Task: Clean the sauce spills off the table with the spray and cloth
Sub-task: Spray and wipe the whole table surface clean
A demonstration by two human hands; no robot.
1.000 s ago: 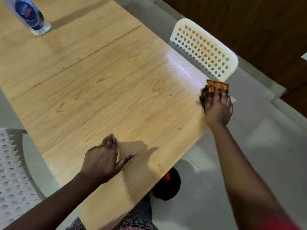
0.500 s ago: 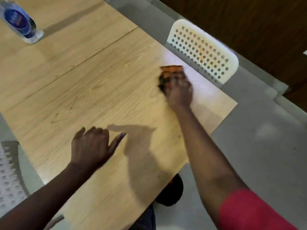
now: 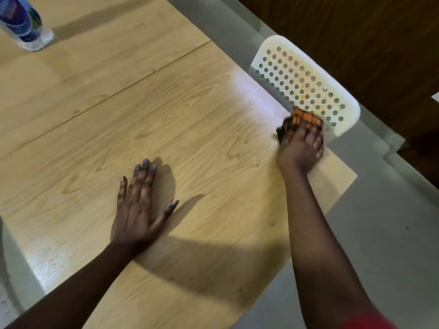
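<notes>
A person's right hand [image 3: 301,146] presses a bunched orange cloth [image 3: 299,121] onto the table [image 3: 190,129] at its far right edge; the left hand [image 3: 140,205] rests flat, fingers straight, nearer the middle

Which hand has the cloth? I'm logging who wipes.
The right hand, at the table's far edge, holds the cloth; the left hand lies flat, empty.

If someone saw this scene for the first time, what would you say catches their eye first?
Probably the orange checked cloth bunched under the right hand at the wooden table's far right edge. Just beyond it stands a white perforated chair back. The left hand, with blue-painted nails, lies flat mid-table, and a clear bottle sits at the top left corner.
</notes>
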